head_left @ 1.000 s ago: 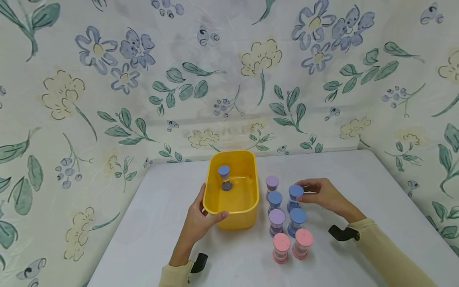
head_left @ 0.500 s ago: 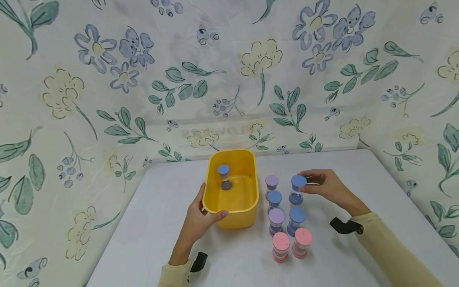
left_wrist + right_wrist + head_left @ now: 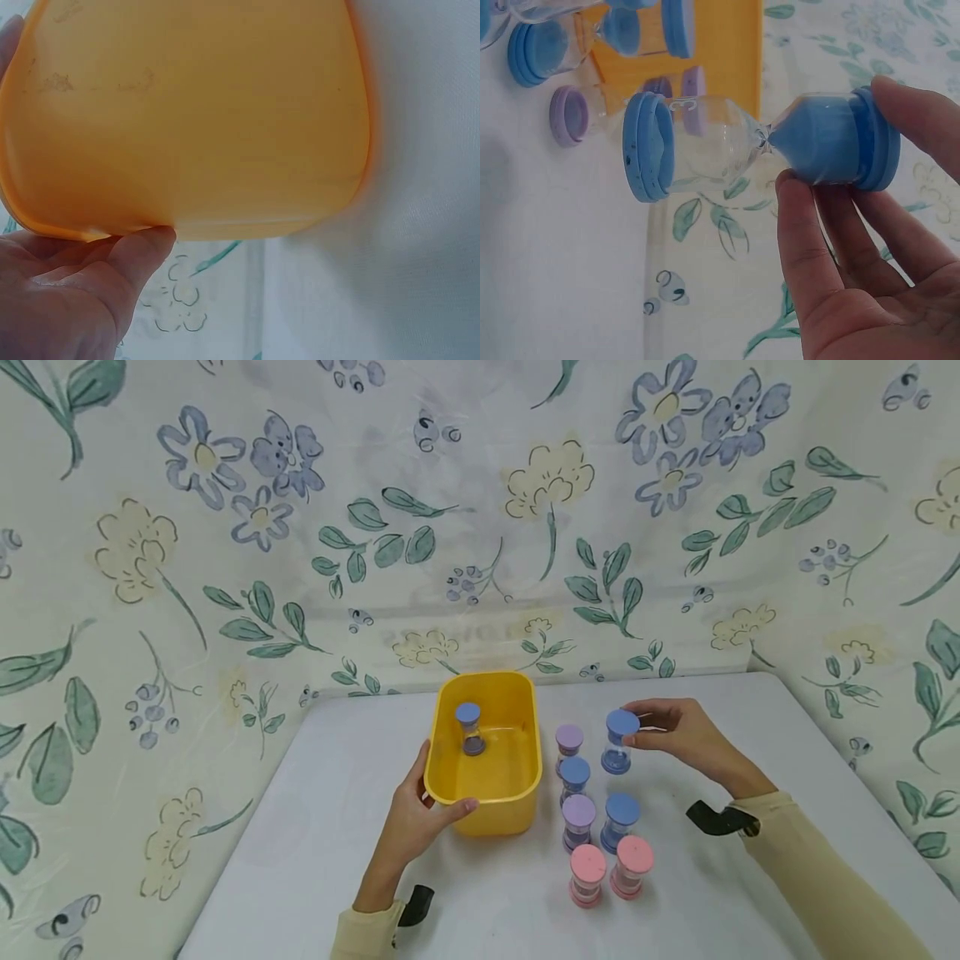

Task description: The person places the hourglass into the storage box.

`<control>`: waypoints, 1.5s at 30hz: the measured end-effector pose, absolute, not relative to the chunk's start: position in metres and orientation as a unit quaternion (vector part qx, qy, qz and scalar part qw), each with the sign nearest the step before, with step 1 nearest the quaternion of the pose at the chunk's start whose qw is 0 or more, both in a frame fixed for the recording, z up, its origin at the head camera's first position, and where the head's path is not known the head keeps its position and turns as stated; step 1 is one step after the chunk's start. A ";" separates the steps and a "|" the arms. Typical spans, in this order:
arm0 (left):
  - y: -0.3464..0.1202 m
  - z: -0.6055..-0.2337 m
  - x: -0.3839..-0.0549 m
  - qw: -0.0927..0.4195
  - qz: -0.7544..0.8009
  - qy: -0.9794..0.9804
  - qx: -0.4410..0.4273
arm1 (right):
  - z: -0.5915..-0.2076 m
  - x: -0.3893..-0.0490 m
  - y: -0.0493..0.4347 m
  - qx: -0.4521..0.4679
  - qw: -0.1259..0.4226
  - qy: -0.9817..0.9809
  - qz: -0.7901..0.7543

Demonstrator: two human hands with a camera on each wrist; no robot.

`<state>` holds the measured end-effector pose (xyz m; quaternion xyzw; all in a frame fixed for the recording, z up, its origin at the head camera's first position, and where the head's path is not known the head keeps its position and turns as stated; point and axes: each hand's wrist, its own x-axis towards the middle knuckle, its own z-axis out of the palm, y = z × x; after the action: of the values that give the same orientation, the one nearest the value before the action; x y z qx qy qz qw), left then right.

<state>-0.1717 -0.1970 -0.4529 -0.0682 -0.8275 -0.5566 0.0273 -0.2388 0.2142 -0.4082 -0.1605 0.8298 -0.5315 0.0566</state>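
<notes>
With thumb and fingertips my right hand (image 3: 693, 742) holds a blue-capped sand timer (image 3: 621, 743) above the white table, to the right of the yellow bin (image 3: 495, 818). In the right wrist view, blue sand fills the end of this sand timer (image 3: 817, 142) nearest the palm, and the glass toward the other cap is clear. My left hand (image 3: 420, 827) grips the bin at its near left corner, thumb along the rim. Inside the bin a blue-capped sand timer (image 3: 470, 729) stands upright toward the far left. The left wrist view shows the bin's outer wall (image 3: 187, 127) filling most of the frame.
Right of the bin, upright sand timers stand in two columns: a purple one (image 3: 569, 740), a blue one (image 3: 575, 774), another purple one (image 3: 579, 814), another blue one (image 3: 622, 814), and two pink ones (image 3: 588, 864) (image 3: 634, 856) nearest me. A floral sheet (image 3: 480, 510) hangs behind the white table (image 3: 300, 860).
My right hand has lifted the blue sand timer from its spot in the right column and moved it toward the table's far side. The left hand and bin have stayed put.
</notes>
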 end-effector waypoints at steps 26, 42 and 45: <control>-0.203 -0.452 -0.167 0.022 -0.556 -0.827 -0.078 | -0.351 -0.246 0.170 -0.148 0.054 0.837 -0.523; -0.205 -0.453 -0.163 0.021 -0.554 -0.829 -0.076 | -0.333 -0.256 0.124 -0.172 0.055 0.814 -0.552; -0.204 -0.452 -0.163 0.021 -0.556 -0.828 -0.074 | -0.331 -0.258 0.114 -0.182 0.058 0.805 -0.562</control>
<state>-0.1626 -0.2045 -0.4519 -0.0743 -0.8277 -0.5559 0.0208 -0.2576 0.1136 -0.3313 -0.1822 0.8048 -0.5618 0.0582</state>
